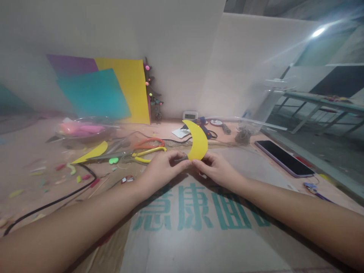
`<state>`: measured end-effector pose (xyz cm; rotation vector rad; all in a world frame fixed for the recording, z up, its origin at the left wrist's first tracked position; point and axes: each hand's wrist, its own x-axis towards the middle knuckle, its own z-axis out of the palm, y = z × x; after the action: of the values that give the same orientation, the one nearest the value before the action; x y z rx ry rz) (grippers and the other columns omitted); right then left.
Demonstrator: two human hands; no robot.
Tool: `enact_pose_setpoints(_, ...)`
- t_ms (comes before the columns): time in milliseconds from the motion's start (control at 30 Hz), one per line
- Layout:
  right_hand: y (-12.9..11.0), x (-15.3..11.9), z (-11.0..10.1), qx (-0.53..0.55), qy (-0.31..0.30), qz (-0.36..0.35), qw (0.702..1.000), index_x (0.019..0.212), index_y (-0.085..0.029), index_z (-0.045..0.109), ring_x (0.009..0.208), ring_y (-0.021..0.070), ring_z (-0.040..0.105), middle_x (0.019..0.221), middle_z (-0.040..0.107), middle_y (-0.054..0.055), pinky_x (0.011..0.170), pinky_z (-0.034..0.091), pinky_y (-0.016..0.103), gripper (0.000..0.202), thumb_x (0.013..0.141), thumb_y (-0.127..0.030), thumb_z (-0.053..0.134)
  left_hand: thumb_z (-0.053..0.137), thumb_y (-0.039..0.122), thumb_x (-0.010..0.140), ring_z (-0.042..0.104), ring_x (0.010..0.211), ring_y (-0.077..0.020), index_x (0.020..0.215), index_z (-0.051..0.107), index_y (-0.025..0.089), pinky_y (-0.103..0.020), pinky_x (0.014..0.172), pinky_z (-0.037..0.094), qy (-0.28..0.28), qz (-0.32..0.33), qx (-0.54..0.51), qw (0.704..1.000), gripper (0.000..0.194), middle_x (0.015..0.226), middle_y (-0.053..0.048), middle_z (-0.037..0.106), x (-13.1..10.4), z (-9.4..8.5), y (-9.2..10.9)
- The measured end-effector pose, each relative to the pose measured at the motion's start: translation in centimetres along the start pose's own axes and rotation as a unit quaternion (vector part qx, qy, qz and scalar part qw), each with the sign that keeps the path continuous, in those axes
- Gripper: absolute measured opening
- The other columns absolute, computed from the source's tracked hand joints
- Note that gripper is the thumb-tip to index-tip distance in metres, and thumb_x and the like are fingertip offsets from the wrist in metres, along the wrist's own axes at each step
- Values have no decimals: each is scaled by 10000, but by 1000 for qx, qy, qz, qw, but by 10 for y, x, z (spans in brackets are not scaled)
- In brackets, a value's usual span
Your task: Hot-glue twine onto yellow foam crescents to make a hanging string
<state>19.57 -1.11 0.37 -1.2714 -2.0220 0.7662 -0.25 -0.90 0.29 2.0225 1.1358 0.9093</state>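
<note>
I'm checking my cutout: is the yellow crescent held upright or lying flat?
Upright: the yellow crescent rises above the left hand and right hand, which hold its lower end.

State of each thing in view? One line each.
Yellow crescent: upright, held at its lower end
Left hand: closed on the crescent
Right hand: closed on the crescent
Phone: face up, screen dark
Scissors: lying down, blade opening unclear
Small display: reading illegible
Yellow sheet: upright, partly covered by teal sheet
Light: on
</note>
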Motion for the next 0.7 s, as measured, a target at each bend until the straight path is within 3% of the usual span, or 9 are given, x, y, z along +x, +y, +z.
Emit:
enact_pose_setpoints(400,1,-1,1,4,-12,-18,1000,838,-145,655,599,122,523,687,611,8,552,402,227,257,883,-366,533,480,357,900,524,642,-142,763,649,171,-239,608,359,-4,29,47,998,286,684,14,622,1,0,-2)
enact_pose_setpoints(567,-1,-1,1,8,-10,-21,1000,815,-143,650,585,118,513,672,608,3,544,395,226,281,884,-384,521,477,403,902,538,640,-152,869,654,179,-236,582,363,4,11,24,1000,288,715,7,637,0,0,-4)
enact_pose_setpoints(700,-2,-1,0,-6,-16,-24,1000,789,-143,649,590,124,522,653,606,1,559,400,235,270,881,-363,523,481,422,903,519,612,-135,750,612,176,-229,574,354,6,10,40,999,319,665,20,606,0,0,-4)
